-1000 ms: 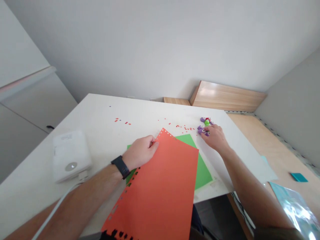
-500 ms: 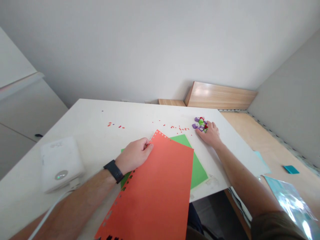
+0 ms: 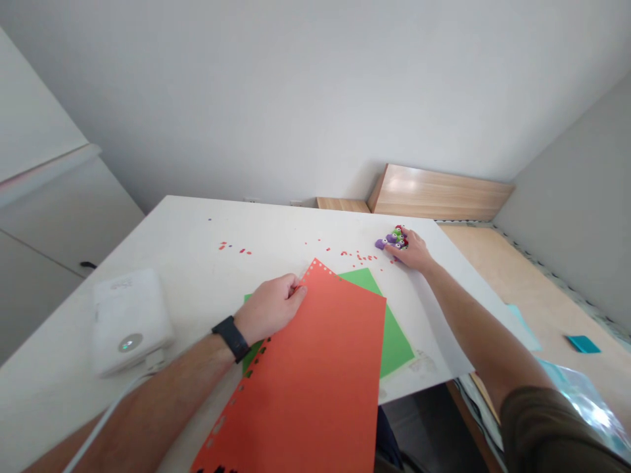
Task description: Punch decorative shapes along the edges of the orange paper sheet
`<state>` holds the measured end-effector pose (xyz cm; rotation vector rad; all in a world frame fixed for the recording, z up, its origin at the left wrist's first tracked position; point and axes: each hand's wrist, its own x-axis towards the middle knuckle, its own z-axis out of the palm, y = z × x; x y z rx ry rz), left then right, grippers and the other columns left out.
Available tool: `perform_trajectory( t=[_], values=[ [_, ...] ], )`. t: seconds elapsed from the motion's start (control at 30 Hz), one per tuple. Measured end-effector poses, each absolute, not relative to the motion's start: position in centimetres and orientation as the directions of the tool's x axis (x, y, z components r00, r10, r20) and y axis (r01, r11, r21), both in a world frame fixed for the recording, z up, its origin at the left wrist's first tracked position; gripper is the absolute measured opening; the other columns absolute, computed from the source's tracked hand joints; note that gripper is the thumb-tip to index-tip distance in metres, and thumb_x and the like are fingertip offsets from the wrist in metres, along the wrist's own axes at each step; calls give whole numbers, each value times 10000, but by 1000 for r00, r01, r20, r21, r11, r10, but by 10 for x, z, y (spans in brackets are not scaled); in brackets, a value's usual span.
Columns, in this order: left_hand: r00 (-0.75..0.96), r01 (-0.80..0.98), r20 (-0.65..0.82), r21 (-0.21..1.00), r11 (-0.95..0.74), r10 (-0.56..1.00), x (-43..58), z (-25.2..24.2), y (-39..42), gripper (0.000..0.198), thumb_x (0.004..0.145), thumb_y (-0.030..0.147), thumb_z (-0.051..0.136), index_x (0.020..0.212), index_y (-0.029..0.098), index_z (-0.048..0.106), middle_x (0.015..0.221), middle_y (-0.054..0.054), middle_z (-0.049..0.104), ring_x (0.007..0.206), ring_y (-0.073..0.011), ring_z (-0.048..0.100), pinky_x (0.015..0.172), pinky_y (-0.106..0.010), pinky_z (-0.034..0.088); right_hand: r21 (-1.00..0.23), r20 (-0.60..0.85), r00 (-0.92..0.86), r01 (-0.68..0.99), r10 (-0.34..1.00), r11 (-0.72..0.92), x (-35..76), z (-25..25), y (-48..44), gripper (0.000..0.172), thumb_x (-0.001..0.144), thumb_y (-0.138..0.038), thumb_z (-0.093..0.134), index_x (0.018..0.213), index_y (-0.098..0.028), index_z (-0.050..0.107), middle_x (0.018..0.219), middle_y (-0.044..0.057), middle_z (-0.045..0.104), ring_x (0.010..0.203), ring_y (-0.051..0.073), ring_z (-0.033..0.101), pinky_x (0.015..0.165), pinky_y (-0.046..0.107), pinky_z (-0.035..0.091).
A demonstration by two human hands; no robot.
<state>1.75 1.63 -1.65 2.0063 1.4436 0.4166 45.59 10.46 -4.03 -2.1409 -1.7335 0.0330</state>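
Red punched paper (image 3: 320,368): light, I judge; hold plain edge (image 3: 378,368).
Left hand (image 3: 270,307) pinches it; right hand (image 3: 414,252) spans googly-eyed toys (image 3: 392,239).

The upper sheet (image 3: 320,374) overlaps the lower sheet (image 3: 396,348), left of the figurines (image 3: 392,239).

Head view, down across table (image 3: 276,226)

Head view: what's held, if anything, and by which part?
The left hand grips the red sheet by its punched left edge, near the top corner. The right hand touches the googly-eyed figures; whether it grips any cannot be told.
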Motion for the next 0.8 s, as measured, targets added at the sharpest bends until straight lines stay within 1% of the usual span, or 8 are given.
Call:
perform_trajectory(
  t=[0.1, 0.33, 0.5, 0.63, 0.8],
  values=[
    [347, 735, -107, 648, -199, 932, 18, -15, 16, 290, 986, 414, 442, 798, 219, 543, 679, -3, 638, 637, -175, 573, 592, -299, 306, -310, 204, 210, 940, 956, -141, 456, -40, 115, 1098, 682, -837, 680, 1556, -229, 413, 1570, 172, 436, 1474, 383, 369, 1223, 504, 271],
    [351, 728, -114, 657, -195, 929, 17, -17, 15, 276, 984, 412, 447, 834, 217, 571, 705, -10, 660, 648, -175, 578, 597, -300, 313, -348, 197, 152, 934, 969, -75, 456, -43, 137, 1093, 665, -813, 718, 1552, -244, 431, 1555, 156, 450, 1430, 353, 433, 1210, 490, 336],
    [344, 729, -116, 659, -187, 932, 18, -14, 13, 276, 983, 406, 445, 817, 217, 559, 708, -12, 659, 658, -175, 584, 602, -297, 315, -346, 177, 72, 938, 982, -6, 446, -42, 153, 1074, 659, -803, 734, 1523, -225, 465, 1599, 167, 407, 1487, 367, 364, 1232, 512, 304],
    [343, 728, -121, 660, -183, 931, 18, -13, 12, 280, 983, 401, 443, 795, 218, 540, 695, -9, 647, 649, -172, 578, 594, -295, 308, -348, 209, 9, 935, 978, 65, 430, -41, 159, 1046, 667, -794, 737, 1507, -229, 475, 1528, 162, 492, 1441, 366, 422, 1204, 532, 340],
    [344, 726, -120, 663, -183, 931, 19, -10, 12, 276, 981, 388, 444, 780, 221, 532, 694, -8, 637, 655, -172, 577, 596, -296, 298, -377, 240, -26, 919, 970, 118, 414, -42, 153, 1006, 705, -773, 727, 1511, -231, 464, 1531, 163, 494, 1412, 350, 461, 1193, 514, 355]
  ],
)
